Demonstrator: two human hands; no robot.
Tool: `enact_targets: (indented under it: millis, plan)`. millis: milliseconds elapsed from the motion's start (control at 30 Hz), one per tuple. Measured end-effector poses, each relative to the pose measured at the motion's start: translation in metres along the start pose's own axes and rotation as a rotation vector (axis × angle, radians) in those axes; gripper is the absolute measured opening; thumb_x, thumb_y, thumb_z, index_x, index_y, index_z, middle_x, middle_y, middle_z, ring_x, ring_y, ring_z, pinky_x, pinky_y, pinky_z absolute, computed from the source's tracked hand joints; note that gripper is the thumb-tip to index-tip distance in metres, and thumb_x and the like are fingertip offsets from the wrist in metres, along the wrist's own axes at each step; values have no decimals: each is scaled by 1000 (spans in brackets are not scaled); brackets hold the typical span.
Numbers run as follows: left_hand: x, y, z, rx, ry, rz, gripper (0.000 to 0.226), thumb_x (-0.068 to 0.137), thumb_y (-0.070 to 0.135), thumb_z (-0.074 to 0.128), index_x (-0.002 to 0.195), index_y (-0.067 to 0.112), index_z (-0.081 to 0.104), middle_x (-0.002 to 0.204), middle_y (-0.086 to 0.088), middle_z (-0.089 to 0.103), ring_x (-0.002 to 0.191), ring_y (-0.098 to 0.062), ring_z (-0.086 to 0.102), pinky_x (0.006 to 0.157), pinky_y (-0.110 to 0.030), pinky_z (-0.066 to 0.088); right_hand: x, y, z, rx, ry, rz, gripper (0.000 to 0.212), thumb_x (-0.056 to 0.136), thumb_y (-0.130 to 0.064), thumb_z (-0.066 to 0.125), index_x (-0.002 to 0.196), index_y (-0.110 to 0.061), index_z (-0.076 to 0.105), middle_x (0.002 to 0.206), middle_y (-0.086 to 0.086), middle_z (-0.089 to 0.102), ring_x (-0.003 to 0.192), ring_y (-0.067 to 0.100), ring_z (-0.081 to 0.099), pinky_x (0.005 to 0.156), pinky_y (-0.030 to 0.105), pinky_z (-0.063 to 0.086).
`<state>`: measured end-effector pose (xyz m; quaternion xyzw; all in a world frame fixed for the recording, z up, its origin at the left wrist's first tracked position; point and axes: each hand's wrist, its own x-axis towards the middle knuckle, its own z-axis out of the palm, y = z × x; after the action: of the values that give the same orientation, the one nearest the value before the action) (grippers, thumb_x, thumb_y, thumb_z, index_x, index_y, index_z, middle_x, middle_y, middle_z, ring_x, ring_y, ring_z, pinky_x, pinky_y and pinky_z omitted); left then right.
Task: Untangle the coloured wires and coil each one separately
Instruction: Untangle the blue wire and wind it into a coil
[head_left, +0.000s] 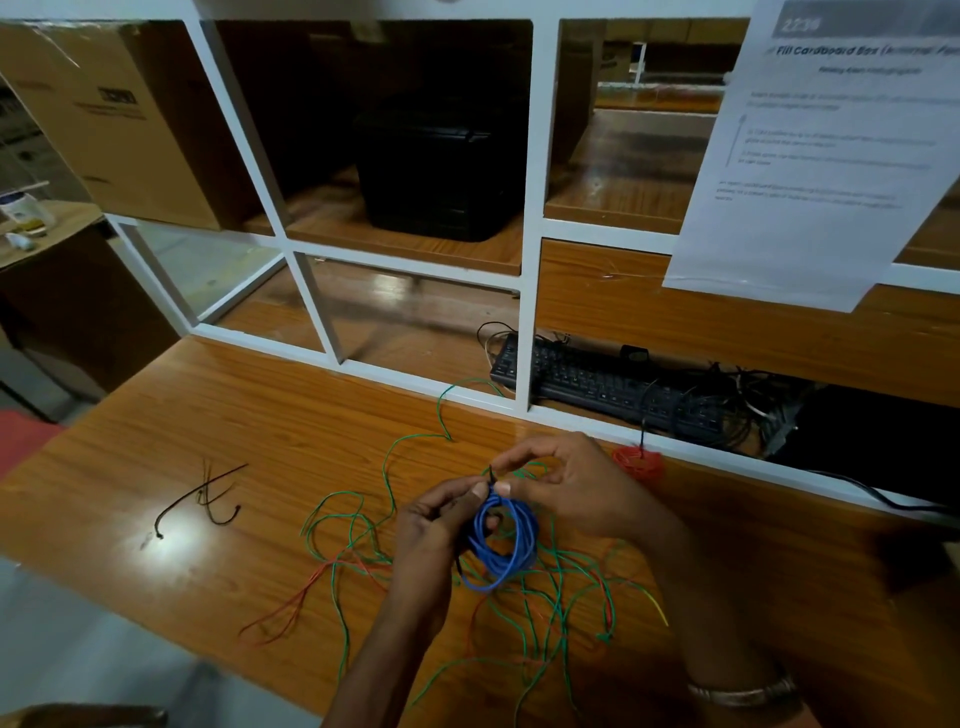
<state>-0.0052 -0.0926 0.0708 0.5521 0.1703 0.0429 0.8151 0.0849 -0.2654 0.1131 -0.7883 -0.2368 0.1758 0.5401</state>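
Loose green wire and red wire lie tangled along the table's near edge. Above them, the left hand grips the blue coil; the right hand pinches a black tie at its top. Recommended: cinch the tie snugly round all loops before release. A finished red coil sits at the far edge.
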Motion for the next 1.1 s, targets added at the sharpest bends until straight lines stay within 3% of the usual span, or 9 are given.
enact_targets:
  millis: [167, 300, 400, 533, 633, 733, 833, 1100]
  plan:
    - [-3, 1, 2, 8, -36, -9, 18, 94, 11, 71, 107, 1, 79, 95, -20, 77, 76, -24, 73, 67, -33, 58, 0, -1, 0, -57, 52, -49, 3, 92, -24, 75, 93, -24, 78, 98, -5, 75, 95, 12, 71, 82, 48, 60]
    - [-5, 3, 3, -2, -42, -9, 17, 94, 10, 71, 106, 1, 79, 92, -19, 76, 73, -23, 71, 64, -32, 58, -1, -3, -3, -47, 18, -53, 2, 95, -23, 72, 95, -25, 74, 103, -5, 74, 93, 7, 70, 78, 36, 58]
    - [-4, 4, 5, -14, -44, -10, 17, 93, 10, 72, 106, 1, 80, 93, -21, 76, 72, -24, 70, 64, -31, 58, -3, -8, -4, 8, 3, -38, 7, 94, -16, 74, 101, -17, 74, 106, 1, 72, 76, -5, 68, 64, 15, 51]
    - [-4, 7, 5, -3, -70, -8, 18, 94, 12, 71, 107, 2, 80, 93, -21, 75, 71, -24, 70, 65, -32, 58, -1, -5, -3, 35, 24, -64, 4, 91, -15, 78, 94, -18, 76, 113, -6, 73, 106, 8, 70, 80, 32, 60]
    - [-6, 10, 5, 32, -98, 11, 17, 95, 11, 71, 107, 3, 79, 90, -22, 73, 70, -24, 70, 66, -32, 59, 0, -3, -2, 30, 36, -87, 4, 92, -16, 76, 92, -16, 72, 116, -8, 71, 114, 10, 67, 83, 33, 59]
    - [-8, 15, 6, 68, -133, 60, 17, 96, 12, 70, 109, 3, 77, 80, -17, 67, 69, -22, 71, 72, -40, 61, 1, -2, 0, 46, 95, -128, 5, 92, -14, 74, 91, -14, 69, 109, -6, 70, 108, 14, 67, 82, 39, 60]
    - [-8, 20, 6, 93, -157, 86, 16, 96, 13, 70, 110, 6, 75, 82, -18, 70, 73, -27, 72, 75, -46, 60, 4, -2, 2, 49, 143, -123, 8, 92, -10, 74, 89, -15, 68, 100, -3, 69, 96, 12, 68, 80, 34, 58]
    - [-7, 23, 10, 93, -143, 186, 6, 94, 4, 71, 98, 6, 75, 86, -24, 75, 73, -35, 73, 68, -42, 61, 0, -6, 4, 118, 149, -228, 5, 93, -3, 71, 92, -7, 68, 97, 6, 68, 89, 19, 68, 79, 29, 54]
